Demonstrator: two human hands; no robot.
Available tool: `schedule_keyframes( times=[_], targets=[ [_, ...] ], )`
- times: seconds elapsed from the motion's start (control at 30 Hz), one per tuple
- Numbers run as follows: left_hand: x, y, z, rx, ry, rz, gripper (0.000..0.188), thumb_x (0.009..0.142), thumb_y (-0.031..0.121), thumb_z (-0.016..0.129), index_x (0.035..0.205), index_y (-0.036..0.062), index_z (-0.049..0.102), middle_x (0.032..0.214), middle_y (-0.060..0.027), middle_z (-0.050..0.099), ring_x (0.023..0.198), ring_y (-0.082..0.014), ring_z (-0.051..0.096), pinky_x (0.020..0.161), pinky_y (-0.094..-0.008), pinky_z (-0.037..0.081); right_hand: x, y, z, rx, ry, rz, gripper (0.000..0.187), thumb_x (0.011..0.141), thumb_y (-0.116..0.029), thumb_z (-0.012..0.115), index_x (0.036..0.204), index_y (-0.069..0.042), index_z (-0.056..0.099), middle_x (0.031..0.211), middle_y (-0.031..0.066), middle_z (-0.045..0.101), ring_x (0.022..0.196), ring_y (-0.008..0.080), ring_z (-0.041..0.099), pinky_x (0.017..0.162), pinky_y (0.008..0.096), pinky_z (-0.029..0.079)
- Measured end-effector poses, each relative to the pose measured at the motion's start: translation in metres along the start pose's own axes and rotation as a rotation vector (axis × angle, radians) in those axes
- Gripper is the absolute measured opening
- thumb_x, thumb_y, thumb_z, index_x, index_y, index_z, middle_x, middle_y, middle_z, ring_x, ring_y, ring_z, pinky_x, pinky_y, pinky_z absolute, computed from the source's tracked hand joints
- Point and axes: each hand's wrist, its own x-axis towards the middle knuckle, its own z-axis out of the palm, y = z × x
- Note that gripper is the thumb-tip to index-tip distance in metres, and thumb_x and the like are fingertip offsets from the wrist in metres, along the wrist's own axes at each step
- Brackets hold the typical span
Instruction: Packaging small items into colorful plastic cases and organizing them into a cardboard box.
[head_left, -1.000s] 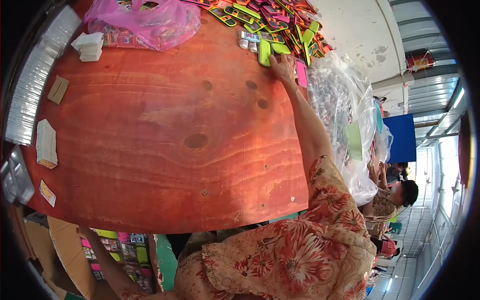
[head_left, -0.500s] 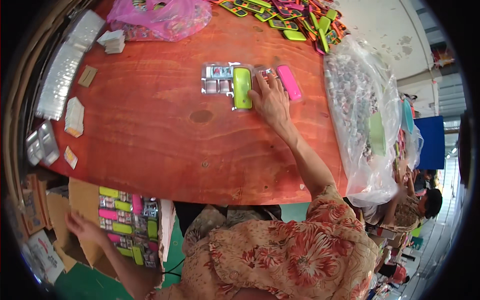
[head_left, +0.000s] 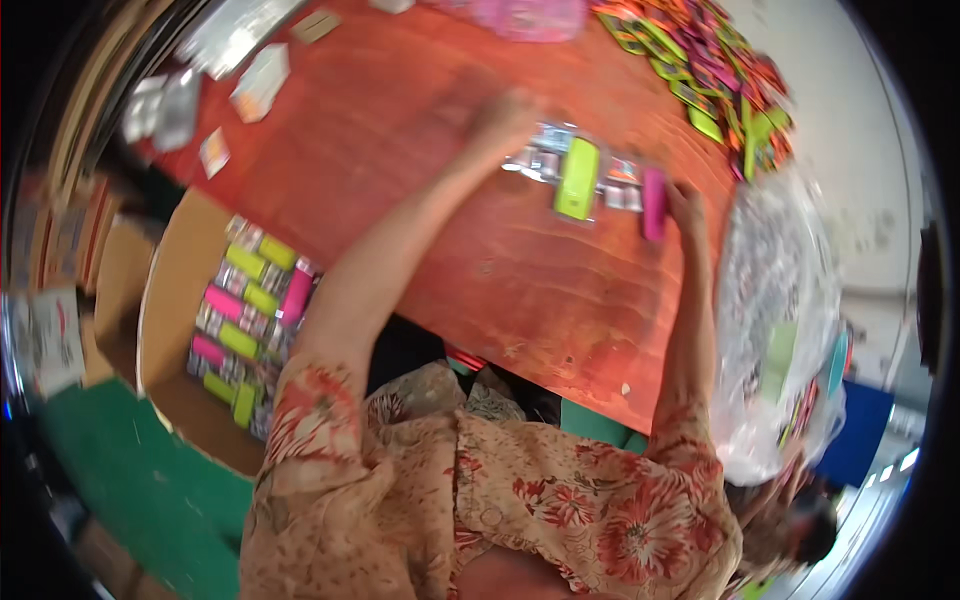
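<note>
Two clear plastic trays lie side by side on the red wooden table. The left one carries a lime-green oblong case [head_left: 577, 178] beside small silvery and pale pieces [head_left: 540, 158]. In the right one, a pink oblong case [head_left: 653, 203] lies beside small pieces and an orange-and-white card [head_left: 623, 170]. My left hand [head_left: 508, 122], smeared by motion, is just left of the green case's tray, its fingers not readable. My right hand [head_left: 686, 208] is at the right edge of the pink case, seemingly touching it. Blur hides how its fingers are bent.
A cardboard box [head_left: 165, 300] at the lower left holds several packed trays. Colourful toy phones [head_left: 700, 70] are heaped at the far right, above a large clear bag [head_left: 775, 260]. Stacked cards [head_left: 262, 82] and clear trays [head_left: 235, 35] lie far left. A pink bag [head_left: 530, 15] is at the back.
My left hand has moved from over the cardboard box up to the trays. My right hand has shifted from between the cases to the pink case's right side. The view has turned.
</note>
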Motion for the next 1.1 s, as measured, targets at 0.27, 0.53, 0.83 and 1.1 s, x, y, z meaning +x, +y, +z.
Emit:
schedule_keyframes(
  times=[0.27,0.53,0.83,1.1],
  targets=[
    [-0.001,0.053,0.014,-0.413,-0.013,-0.453,0.067,0.076,0.055,0.04,0.111,-0.0021,0.043,0.114,-0.023,0.043,0.101,-0.0362,0.046,0.082,-0.0426,0.04,-0.026,0.006,-0.066,0.648,-0.134,0.191,0.014,0.085,-0.018,0.048,0.088,-0.005,0.052,0.076,0.0027,0.056,0.065,0.0117,0.054,0.056,0.0237,0.045],
    [-0.011,0.059,0.025,-0.372,0.004,-0.338,0.061,0.067,0.032,0.061,0.11,-0.0047,0.036,0.109,-0.0269,0.037,0.1,-0.0395,0.043,0.083,-0.0452,0.037,-0.023,-0.078,0.022,0.561,-0.246,0.185,0.009,0.082,-0.02,0.052,0.085,-0.011,0.054,0.066,-0.0036,0.053,0.058,0.004,0.048,0.046,0.0181,0.037],
    [0.011,0.041,0.031,-0.387,-0.13,0.256,0.061,0.055,0.025,0.07,0.101,-0.0047,0.042,0.091,-0.023,0.051,0.086,-0.035,0.051,0.073,-0.0393,0.042,-0.01,-0.115,0.013,0.237,-0.293,-0.101,0.039,0.083,-0.016,0.048,0.119,-0.001,0.039,0.106,0.0085,0.05,0.091,0.0118,0.05,0.069,0.0219,0.041],
    [-0.059,0.006,-0.027,-0.169,0.276,-0.134,0.044,0.075,0.041,0.052,0.089,-0.0008,0.054,0.083,-0.0202,0.057,0.076,-0.0315,0.056,0.067,-0.0396,0.044,-0.083,-0.115,0.034,0.281,-0.279,0.007,0.024,0.083,-0.018,0.048,0.098,0.0,0.052,0.073,0.0033,0.055,0.063,0.0093,0.053,0.046,0.0229,0.045]
  ],
)
